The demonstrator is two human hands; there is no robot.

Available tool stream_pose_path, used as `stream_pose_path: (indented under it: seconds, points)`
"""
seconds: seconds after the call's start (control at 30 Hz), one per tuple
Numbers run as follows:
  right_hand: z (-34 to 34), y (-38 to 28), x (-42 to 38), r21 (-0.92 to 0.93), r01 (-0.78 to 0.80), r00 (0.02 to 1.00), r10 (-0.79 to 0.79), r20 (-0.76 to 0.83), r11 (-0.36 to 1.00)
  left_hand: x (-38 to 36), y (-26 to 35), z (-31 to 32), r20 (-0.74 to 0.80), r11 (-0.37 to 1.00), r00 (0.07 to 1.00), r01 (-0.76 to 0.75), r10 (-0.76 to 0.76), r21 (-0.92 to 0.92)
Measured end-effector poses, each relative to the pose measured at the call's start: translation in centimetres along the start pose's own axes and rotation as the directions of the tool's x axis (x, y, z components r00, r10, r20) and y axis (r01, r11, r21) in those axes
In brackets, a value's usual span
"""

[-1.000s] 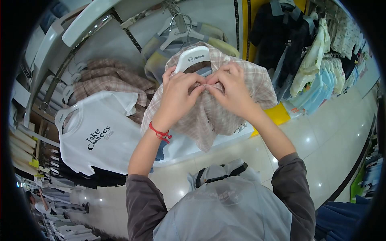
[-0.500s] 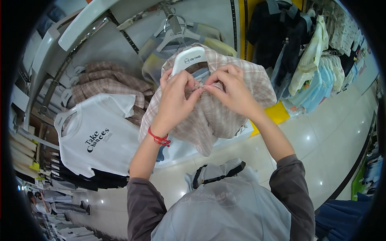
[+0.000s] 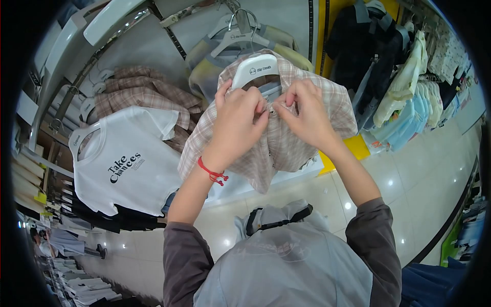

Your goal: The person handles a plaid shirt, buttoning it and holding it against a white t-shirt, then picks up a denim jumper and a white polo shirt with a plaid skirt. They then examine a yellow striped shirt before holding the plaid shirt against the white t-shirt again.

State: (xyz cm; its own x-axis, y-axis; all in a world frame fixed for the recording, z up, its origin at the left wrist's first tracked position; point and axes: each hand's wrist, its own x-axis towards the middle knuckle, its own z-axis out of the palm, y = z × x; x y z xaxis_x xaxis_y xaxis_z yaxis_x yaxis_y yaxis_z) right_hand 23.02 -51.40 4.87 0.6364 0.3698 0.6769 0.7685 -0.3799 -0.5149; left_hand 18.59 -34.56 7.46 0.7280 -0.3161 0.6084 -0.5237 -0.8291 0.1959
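Note:
A pale pink-and-white plaid shirt (image 3: 296, 146) hangs in front of me on a white hanger (image 3: 257, 66). My left hand (image 3: 239, 120), with a red cord bracelet at the wrist, pinches one side of the shirt's front just below the collar. Opposite it, my right hand (image 3: 302, 112) pinches the other front edge. The fingertips of both hands are close together at the upper button area; a button there is too small to make out. Grey-blue cloth shows inside the neck opening.
Left of the shirt hangs a white T-shirt (image 3: 128, 158) with black lettering, before more plaid shirts (image 3: 140, 97). Behind are yellow-grey tops on a white hanger (image 3: 240, 41). Dark garments (image 3: 353, 51) and pale children's clothes (image 3: 409, 112) hang at right. A person (image 3: 71, 243) stands far left.
The view has shifted slightly, so the shirt and hands sit a little to the right. Both hands stay pinched at the shirt front, and the fingertips have drawn slightly apart.

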Motion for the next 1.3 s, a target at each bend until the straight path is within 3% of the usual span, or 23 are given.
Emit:
stream_pose_path:
  seconds: [0.03, 0.23, 0.43, 0.47, 0.57, 1.03, 1.3]
  points:
    - [0.0, 0.1, 0.1, 0.022, -0.044, 0.999, 0.044, 0.004, 0.999, 0.0, 0.0, 0.1, -0.003, 0.998, 1.0, -0.014, 0.014, 0.057]
    - [-0.1, -0.3, 0.0, -0.124, 0.103, 0.989, -0.114, -0.089, 0.987, 0.0, 0.1, 1.3, -0.208, 0.995, 0.978, -0.013, -0.008, -0.097]
    - [0.2, 0.2, -0.2, -0.082, 0.066, 0.99, -0.076, -0.115, 0.994, 0.3, 0.4, 1.7, -0.213, 1.0, 0.977, -0.016, 0.01, -0.024]
    - [0.4, 0.4, -0.4, -0.07, 0.05, 0.992, -0.058, -0.115, 0.996, 0.3, 0.7, 1.5, -0.155, 1.0, 0.988, -0.001, 0.004, 0.018]
    - [0.8, 0.8, -0.6, -0.026, 0.009, 0.994, -0.012, -0.108, 1.0, 0.3, 0.7, 1.8, -0.131, 0.969, 0.98, -0.122, 0.152, 0.213]
    - [1.0, 1.1, -0.6, 0.161, -0.024, 0.986, 0.049, -0.157, 0.987, 1.1, 0.4, 1.5, -0.123, 0.996, 0.992, -0.016, 0.026, 0.083]
    - [0.9, 0.9, -0.4, 0.125, -0.05, 0.99, 0.065, -0.122, 0.991, 0.7, 0.2, 1.4, -0.126, 1.0, 0.992, 0.007, -0.008, -0.008]
